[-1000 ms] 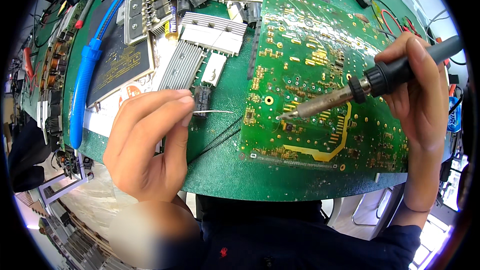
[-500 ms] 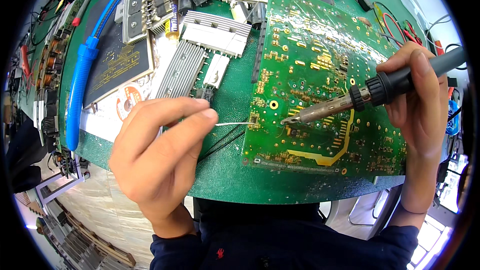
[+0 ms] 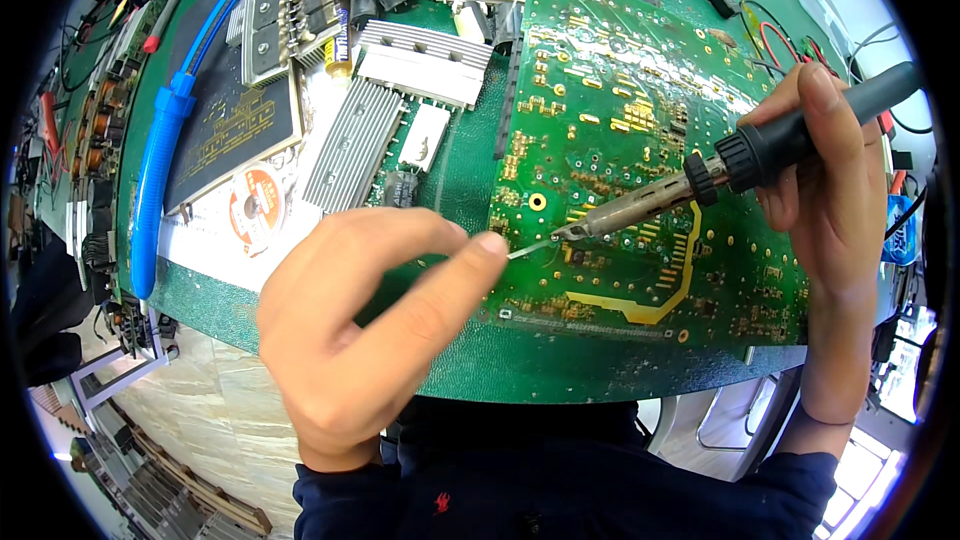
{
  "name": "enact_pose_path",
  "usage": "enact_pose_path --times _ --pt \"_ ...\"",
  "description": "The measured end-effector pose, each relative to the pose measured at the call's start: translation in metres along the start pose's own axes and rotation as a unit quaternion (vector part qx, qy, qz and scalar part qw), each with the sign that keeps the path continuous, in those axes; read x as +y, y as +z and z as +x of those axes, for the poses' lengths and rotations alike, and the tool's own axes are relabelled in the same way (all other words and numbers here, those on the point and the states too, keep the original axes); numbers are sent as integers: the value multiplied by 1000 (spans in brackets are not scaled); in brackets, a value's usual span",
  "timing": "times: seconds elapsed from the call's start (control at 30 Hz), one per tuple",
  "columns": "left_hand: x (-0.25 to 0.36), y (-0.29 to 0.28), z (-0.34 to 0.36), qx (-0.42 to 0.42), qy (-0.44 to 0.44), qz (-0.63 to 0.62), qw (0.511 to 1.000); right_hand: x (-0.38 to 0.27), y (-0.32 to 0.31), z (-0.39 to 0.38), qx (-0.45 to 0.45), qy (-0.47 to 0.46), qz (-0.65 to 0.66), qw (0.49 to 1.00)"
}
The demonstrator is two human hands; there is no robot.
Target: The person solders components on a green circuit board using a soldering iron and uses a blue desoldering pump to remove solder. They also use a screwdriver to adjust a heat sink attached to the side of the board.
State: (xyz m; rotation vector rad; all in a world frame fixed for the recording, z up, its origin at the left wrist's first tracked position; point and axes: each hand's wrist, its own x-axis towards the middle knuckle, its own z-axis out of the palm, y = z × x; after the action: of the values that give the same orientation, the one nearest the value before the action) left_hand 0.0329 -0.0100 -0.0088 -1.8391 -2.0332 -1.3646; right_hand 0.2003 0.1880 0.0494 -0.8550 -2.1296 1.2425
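Note:
A large green circuit board (image 3: 590,165) lies on the table with its solder points facing up. My right hand (image 3: 830,160) is closed round the black handle of a soldering iron (image 3: 640,208), whose tip rests at the board's left part. Between thumb and forefinger, my left hand (image 3: 380,320) pinches a thin silvery solder wire (image 3: 530,249). The wire's free end reaches over the board to just beside the iron's tip. Whether wire and tip touch is too small to tell.
Finned heatsinks (image 3: 355,145) and black capacitors lie left of and behind the board. A blue desoldering pump-like tube (image 3: 160,180), a dark panel (image 3: 240,130) and a round reel label (image 3: 257,202) are further left. Red and black cables (image 3: 780,40) lie at the back right.
My left hand has moved right, bringing the solder wire over the board to the iron's tip. The iron has shifted slightly left, and the view has shifted a little.

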Motion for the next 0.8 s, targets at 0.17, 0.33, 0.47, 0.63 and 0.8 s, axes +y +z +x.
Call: enact_pose_path --times 0.17,0.33,0.47,0.63,0.8 --pt "1 4 0 16 3 -9 1000 0 -3 -2 -10 -3 20 1000" --pt "-1 4 -2 11 0 -2 1000 0 -2 -1 -10 5 24 1000" --pt "-2 5 -1 17 1 6 1000 3 0 -1 -1 3 25 1000" --pt "-4 7 -1 33 2 5 999 2 -3 -1 -8 -4 33 999" --pt "-3 7 -2 32 4 5 999 1 -1 -3 4 -6 27 1000"
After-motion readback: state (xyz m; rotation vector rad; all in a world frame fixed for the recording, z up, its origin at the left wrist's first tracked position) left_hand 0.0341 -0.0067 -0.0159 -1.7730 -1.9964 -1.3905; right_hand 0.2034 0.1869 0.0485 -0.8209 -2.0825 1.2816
